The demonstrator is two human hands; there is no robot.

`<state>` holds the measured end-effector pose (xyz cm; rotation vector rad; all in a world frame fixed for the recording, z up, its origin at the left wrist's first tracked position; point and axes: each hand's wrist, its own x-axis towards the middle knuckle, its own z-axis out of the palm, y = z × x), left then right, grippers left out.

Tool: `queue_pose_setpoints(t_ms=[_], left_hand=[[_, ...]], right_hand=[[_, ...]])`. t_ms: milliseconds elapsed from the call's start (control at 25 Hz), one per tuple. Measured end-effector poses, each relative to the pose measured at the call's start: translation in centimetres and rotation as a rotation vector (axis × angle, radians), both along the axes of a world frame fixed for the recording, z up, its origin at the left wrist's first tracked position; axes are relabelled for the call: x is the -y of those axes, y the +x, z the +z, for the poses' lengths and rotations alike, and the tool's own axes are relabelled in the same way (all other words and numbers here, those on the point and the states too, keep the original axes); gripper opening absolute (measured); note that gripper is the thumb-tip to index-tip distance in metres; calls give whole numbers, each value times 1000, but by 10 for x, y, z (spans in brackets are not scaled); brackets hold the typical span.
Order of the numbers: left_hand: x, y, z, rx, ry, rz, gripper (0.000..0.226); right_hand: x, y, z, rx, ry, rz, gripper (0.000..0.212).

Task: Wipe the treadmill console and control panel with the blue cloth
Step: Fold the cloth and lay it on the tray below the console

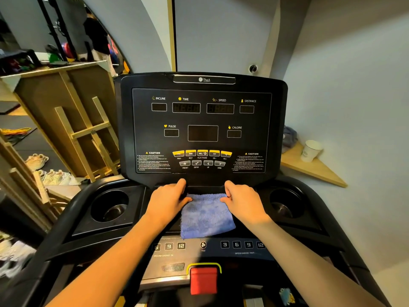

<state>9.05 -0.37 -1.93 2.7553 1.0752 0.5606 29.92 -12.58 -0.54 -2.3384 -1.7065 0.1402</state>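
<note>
- blue cloth [207, 214] lies flat on treadmill console [202, 120] ledge, just above control panel [208, 245]
- left hand [169, 199] pinches cloth's upper-left corner
- right hand [243, 199] pinches upper-right corner — both closed on fabric

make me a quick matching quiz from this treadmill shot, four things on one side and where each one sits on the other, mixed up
Things:
1. blue cloth
2. paper cup
3. red safety key
4. fan button

Places:
A. on the wooden corner shelf to the right of the console
B. between the rows of number buttons
C. under both hands, below the display
D. at the near edge of the panel, inside a yellow outline

Pairs: 1-C, 2-A, 3-D, 4-B
</note>
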Motion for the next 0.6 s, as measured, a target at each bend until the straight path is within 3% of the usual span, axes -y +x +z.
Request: queue_pose_setpoints(t_ms=[120, 200, 360, 480, 600], left_hand=[[5, -3, 5, 35, 42, 5, 32], [10, -8, 6, 114, 20, -145, 26], [11, -16, -1, -32, -216, -371, 55], [5, -20, -10, -132, -210, -410, 66], [3, -22, -12, -173, -117, -419, 68]], right_hand=[[2, -1, 1, 90, 15, 51, 13], [2, -3, 1, 105, 48, 166, 12], [-1, 0, -5, -53, -156, 419, 35], [5, 8, -16, -195, -106, 412, 49], [11, 9, -26, -187, -56, 396, 49]])
